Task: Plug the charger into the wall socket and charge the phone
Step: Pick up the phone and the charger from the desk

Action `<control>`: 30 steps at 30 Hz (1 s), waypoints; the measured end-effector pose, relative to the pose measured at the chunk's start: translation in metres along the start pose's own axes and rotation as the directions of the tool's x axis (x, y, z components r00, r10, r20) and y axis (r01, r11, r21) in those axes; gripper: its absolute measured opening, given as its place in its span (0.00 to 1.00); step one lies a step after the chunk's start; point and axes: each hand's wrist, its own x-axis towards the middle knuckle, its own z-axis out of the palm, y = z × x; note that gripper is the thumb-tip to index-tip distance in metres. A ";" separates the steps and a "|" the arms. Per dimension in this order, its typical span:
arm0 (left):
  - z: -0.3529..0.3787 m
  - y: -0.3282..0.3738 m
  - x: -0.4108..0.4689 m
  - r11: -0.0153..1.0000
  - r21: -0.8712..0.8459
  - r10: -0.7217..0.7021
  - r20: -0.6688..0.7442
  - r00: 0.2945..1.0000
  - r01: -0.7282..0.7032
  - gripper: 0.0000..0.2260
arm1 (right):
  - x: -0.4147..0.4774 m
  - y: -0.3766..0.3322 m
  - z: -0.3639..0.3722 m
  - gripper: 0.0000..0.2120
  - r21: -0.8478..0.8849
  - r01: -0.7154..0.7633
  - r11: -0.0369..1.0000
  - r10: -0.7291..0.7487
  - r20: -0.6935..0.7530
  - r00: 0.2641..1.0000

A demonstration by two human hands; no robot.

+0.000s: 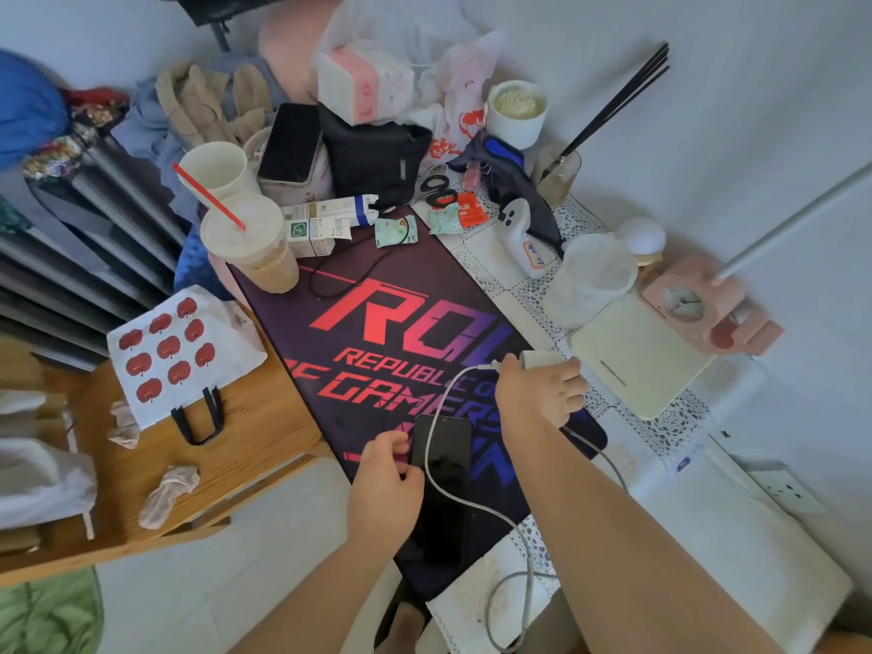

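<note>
A black phone (443,469) lies face up on the dark ROG desk mat (377,323) near the table's front edge. My left hand (384,483) grips the phone's left side. My right hand (538,394) holds a white charger brick (538,358) just above the mat, to the right of the phone. Its white cable (439,483) runs from the brick across the phone screen and loops down past the table's front. A white wall socket (785,490) sits low on the wall at the right.
The table's far side is crowded: two cups (250,243), a second phone (290,144), a black pouch (377,158), scissors (436,188), a pink clock (693,304) and a cream pad (637,356). A wooden chair with a bag (184,356) stands at the left.
</note>
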 end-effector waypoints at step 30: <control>0.014 0.025 -0.021 0.965 0.229 -0.112 -0.087 0.990 0.129 0.36 | 0.017 0.079 -0.074 0.33 -0.153 0.697 0.701 -0.587 0.432 0.685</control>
